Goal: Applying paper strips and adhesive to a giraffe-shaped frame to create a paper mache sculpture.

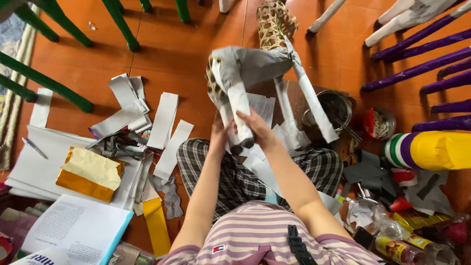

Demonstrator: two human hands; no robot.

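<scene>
**Hands on a paper-wrapped frame leg**

Both hands, right (259,128) and left (221,135), are closed around the paper-covered leg (240,110) of a woven frame (274,22). Damp strips could be torn if squeezed. A metal bowl (335,105) sits right of the hands.

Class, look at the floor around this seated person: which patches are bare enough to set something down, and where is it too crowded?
Bare orange floor lies between the green legs, the cut paper strips and the paper-covered frame. A narrower patch runs from the frame to the purple legs. Crowded: paper sheets at left; metal pot, scraps and bottles at right.
</scene>
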